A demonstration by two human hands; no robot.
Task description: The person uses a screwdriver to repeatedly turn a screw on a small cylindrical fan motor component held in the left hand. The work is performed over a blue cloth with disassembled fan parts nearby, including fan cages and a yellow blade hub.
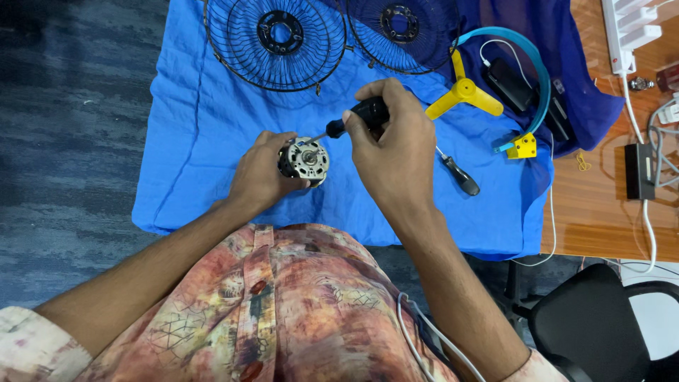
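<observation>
My left hand (258, 173) grips a small round fan motor (305, 161) with a silver face, held just above the blue cloth (198, 141). My right hand (392, 148) is closed around a black-handled screwdriver (357, 117) with a blue collar. Its thin shaft points left and down, and its tip touches the top left of the motor's face. The two hands are close together over the middle of the cloth.
Two black wire fan grilles (279, 42) (399, 32) lie at the cloth's far edge. A yellow three-blade propeller (463, 93), a blue curved band with a yellow block (525, 145), a second screwdriver (460, 177), a black adapter (640, 170), a white power strip (629, 28), a black chair (594, 322).
</observation>
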